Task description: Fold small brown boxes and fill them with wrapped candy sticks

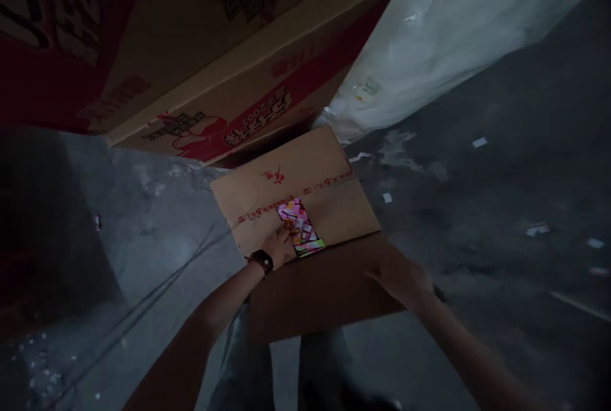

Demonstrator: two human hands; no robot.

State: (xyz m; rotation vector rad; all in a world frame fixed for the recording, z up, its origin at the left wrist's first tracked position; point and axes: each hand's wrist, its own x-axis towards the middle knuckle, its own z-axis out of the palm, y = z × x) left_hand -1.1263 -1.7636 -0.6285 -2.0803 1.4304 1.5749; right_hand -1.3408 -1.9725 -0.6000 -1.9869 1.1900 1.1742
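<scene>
A taped brown cardboard box [329,207] stands on the grey floor in front of my legs. A small bright pink printed packet [300,228] lies on its top, over the red-printed tape seam. My left hand [279,247], with a dark watch at the wrist, rests on the box top with its fingers on the packet's near edge. My right hand [398,274] grips the box's near right corner, fingers curled over the edge.
A large red-and-brown printed carton [200,48] looms close above at the upper left. A white plastic sheet or bag [453,29] lies at the upper right. Paper scraps [537,229] dot the dark concrete floor [501,195]. A cable [157,290] runs across the floor at left.
</scene>
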